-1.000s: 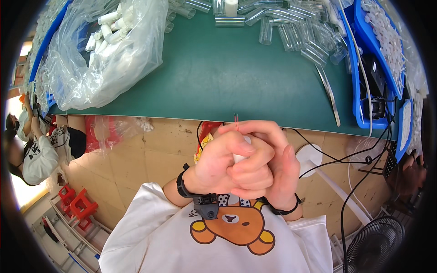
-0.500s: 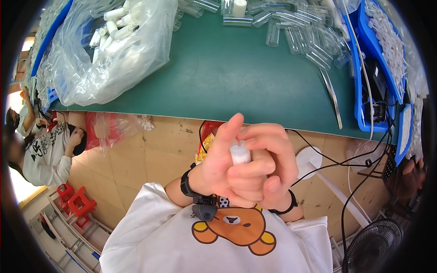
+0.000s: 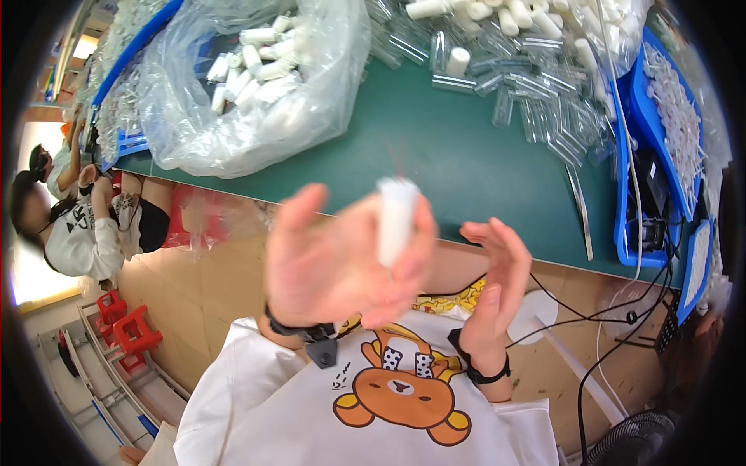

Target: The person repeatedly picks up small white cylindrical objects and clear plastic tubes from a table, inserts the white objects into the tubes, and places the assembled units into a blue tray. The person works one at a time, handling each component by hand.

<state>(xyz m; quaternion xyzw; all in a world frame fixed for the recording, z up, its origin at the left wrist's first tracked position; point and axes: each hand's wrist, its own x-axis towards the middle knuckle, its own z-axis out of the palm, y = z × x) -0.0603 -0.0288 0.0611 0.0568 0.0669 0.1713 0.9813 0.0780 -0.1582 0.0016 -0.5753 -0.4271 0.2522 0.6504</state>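
Note:
A white cylinder (image 3: 395, 224) stands nearly upright in my left hand (image 3: 334, 260), slightly blurred by motion. Fingers of that hand curl around its lower part, while the thumb points up and away. Thin reddish wires (image 3: 399, 159) rise from the cylinder's top end. To the right, apart from the cylinder, my right hand (image 3: 497, 291) is open with nothing in it, its fingers bent and spread. Both hands are over the near edge of the green table (image 3: 326, 167).
A clear plastic bag (image 3: 256, 147) of white cylinders lies at left. Clear tubes (image 3: 536, 120) and loose white cylinders (image 3: 509, 21) lie at the back. Tweezers (image 3: 580, 213) rest at right, beside blue bins (image 3: 625, 186) and black cables (image 3: 598, 318). Another person (image 3: 85, 233) sits at left.
My hands were together around the cylinder. Now they are apart: the left has moved left with the cylinder, and the right has let go and opened. The view has shifted.

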